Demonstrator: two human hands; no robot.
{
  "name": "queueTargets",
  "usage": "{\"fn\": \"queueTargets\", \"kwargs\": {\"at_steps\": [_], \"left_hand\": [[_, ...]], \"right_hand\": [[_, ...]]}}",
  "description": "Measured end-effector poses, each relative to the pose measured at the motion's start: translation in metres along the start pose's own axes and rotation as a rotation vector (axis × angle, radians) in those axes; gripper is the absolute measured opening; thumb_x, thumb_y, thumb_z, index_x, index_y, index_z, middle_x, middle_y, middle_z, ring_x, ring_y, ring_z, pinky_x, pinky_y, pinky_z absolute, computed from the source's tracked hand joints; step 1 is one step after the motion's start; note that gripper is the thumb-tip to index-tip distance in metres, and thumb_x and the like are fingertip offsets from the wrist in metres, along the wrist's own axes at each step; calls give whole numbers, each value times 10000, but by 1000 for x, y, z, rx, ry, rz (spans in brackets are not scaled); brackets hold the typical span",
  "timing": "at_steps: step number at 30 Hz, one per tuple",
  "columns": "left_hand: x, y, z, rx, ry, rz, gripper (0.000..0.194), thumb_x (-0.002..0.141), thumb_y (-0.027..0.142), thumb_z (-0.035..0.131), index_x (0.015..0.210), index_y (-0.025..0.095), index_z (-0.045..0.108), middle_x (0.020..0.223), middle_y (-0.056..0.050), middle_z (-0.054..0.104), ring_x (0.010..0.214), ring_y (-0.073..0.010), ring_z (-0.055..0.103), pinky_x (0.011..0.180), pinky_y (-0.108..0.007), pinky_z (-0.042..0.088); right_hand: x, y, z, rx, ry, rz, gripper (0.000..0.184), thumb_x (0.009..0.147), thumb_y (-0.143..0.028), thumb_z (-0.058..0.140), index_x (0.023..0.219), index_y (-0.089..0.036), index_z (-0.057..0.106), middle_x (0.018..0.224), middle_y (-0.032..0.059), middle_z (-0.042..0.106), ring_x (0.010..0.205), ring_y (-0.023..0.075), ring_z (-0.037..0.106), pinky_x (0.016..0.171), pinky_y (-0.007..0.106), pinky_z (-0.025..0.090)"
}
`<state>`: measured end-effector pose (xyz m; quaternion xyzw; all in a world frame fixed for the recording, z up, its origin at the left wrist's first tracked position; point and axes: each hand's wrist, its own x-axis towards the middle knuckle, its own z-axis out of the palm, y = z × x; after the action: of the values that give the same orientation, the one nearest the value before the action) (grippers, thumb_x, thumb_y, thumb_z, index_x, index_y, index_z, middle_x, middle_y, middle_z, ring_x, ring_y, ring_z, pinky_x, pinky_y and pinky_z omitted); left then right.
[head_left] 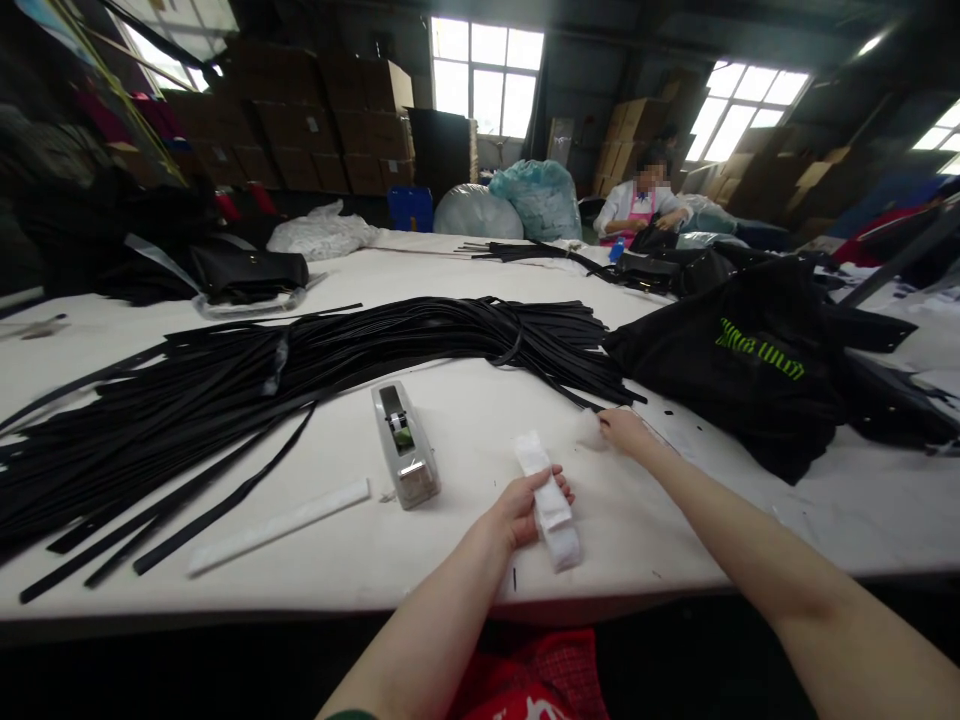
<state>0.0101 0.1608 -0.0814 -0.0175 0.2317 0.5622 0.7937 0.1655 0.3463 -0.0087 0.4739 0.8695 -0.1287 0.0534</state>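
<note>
My left hand (525, 505) is closed round a folded white strip of soft material (551, 505) that lies on the white table (465, 420). My right hand (622, 432) reaches further out and pinches a small white fluffy piece (589, 428) beside the end of a big bundle of black straps (300, 375). A grey tape dispenser (405, 445) stands just left of my left hand. A flat white strip (277, 525) lies further left near the table's front edge.
A black bag with green lettering (750, 370) lies at the right. More black bags (247, 270) and a white plastic bag (322, 232) sit at the far left. Another person (645, 205) works at the far end. Cardboard boxes (352, 120) are stacked behind.
</note>
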Motion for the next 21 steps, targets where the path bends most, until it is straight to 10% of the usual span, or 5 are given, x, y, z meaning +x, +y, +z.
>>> {"fn": "queueTargets", "kwargs": {"at_steps": [4, 10, 21], "left_hand": [[3, 1, 0, -24, -1, 29, 134, 874, 194, 606, 979, 110, 606, 945, -106, 707, 910, -197, 704, 924, -334, 518], [5, 0, -1, -3, -67, -16, 287, 837, 129, 601, 1119, 84, 621, 1095, -155, 707, 1039, -227, 686, 1015, -350, 466], [1, -5, -3, 85, -83, -11, 431, 738, 29, 629, 1167, 67, 620, 952, -130, 759, 856, -242, 723, 951, -389, 490]], "right_hand": [[-26, -3, -32, 241, -139, -85, 294, 899, -375, 552, 977, -134, 701, 909, 77, 743, 808, 195, 682, 694, 259, 518], [-53, -23, -40, 536, -788, -93, 381, 593, -463, 788, 723, -117, 696, 651, 37, 655, 589, 149, 577, 547, 240, 471], [-33, -60, -1, 542, -565, -77, 211, 641, -255, 737, 765, -117, 636, 562, -16, 579, 516, 126, 552, 478, 222, 459]]}}
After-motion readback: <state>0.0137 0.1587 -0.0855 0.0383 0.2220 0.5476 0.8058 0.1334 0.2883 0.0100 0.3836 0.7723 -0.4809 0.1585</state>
